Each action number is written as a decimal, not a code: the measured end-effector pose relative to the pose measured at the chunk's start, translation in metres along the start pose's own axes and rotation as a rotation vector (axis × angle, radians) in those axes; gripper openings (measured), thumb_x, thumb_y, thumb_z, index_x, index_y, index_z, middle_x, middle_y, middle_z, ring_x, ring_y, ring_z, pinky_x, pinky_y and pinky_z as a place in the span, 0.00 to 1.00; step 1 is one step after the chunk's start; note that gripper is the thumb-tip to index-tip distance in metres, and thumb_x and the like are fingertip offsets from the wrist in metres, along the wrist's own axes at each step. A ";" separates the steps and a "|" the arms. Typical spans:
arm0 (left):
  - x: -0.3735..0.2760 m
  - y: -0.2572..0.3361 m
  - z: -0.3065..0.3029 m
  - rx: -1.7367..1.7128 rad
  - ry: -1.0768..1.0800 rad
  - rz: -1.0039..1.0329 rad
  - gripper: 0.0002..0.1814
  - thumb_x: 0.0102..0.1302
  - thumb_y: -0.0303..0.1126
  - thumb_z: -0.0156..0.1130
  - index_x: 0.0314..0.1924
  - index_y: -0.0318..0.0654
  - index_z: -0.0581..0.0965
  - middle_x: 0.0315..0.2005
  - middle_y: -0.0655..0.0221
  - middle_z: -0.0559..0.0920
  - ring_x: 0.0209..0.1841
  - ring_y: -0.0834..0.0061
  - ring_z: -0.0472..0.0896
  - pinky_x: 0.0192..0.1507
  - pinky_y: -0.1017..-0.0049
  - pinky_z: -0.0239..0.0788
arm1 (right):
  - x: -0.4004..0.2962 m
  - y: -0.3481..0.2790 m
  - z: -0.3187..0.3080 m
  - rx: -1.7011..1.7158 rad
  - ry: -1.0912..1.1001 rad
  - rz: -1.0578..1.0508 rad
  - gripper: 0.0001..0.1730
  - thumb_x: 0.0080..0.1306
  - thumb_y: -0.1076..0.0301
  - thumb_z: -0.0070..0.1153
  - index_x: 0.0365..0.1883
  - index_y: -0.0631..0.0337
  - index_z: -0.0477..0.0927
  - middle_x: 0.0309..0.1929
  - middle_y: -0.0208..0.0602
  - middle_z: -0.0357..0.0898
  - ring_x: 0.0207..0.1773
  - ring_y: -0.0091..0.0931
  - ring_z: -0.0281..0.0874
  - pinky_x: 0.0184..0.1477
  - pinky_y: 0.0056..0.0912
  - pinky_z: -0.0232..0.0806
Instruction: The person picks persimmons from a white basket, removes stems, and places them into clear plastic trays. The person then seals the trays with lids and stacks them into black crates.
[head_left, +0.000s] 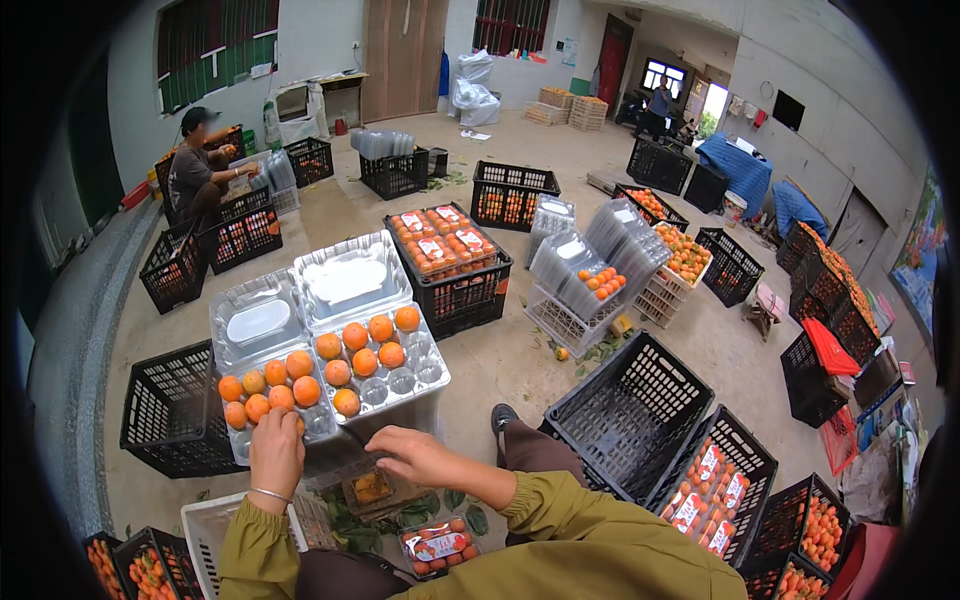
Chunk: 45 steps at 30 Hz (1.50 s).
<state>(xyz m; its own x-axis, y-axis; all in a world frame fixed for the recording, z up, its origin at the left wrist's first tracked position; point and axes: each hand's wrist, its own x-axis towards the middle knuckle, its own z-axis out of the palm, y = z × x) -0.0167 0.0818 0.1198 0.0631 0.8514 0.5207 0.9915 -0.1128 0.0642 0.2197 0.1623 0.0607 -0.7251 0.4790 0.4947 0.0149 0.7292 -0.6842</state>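
Observation:
My left hand reaches over the near edge of the left clear plastic clamshell tray, its fingers around an orange persimmon that they mostly hide. Several persimmons fill rows of that tray. Beside it, the right clamshell tray holds several more persimmons, with bare cells along its right and near sides. Both lids stand folded back. My right hand hovers just in front of the right tray, thumb and forefinger apart, and nothing shows in it. Below lies a closed, labelled clamshell of fruit.
A black crate stands left, another right. Labelled packs fill a crate beyond the trays. Stacked empty clamshells rest on a white crate. One person sits at back left; another stands far off. Leaves litter the floor.

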 end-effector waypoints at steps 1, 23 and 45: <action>0.002 -0.001 0.003 -0.001 0.034 -0.006 0.10 0.54 0.22 0.59 0.38 0.34 0.76 0.37 0.60 0.74 0.39 0.59 0.74 0.43 0.63 0.67 | -0.009 0.006 0.002 0.026 -0.060 0.115 0.14 0.61 0.71 0.57 0.46 0.61 0.76 0.43 0.41 0.75 0.44 0.40 0.76 0.46 0.39 0.69; -0.446 -0.233 0.119 -0.209 0.094 -1.458 0.16 0.55 0.29 0.66 0.45 0.36 0.79 0.38 0.59 0.84 0.41 0.64 0.83 0.44 0.67 0.74 | -0.084 0.046 0.106 -0.003 -0.620 0.669 0.07 0.62 0.72 0.60 0.30 0.70 0.81 0.19 0.32 0.75 0.23 0.17 0.68 0.28 0.23 0.64; -0.423 -0.262 0.219 -0.293 -0.203 -1.546 0.32 0.54 0.46 0.69 0.58 0.45 0.73 0.59 0.57 0.69 0.55 0.56 0.76 0.53 0.63 0.71 | -0.095 0.079 0.136 -0.045 -0.757 0.748 0.07 0.61 0.72 0.61 0.37 0.65 0.82 0.32 0.44 0.81 0.29 0.30 0.79 0.33 0.30 0.70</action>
<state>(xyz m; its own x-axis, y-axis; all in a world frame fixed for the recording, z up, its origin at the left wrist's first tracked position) -0.2785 -0.1364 -0.3032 -0.9060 0.2821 -0.3155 0.0572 0.8203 0.5691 0.1965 0.1079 -0.1137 -0.7600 0.3955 -0.5157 0.6480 0.4003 -0.6480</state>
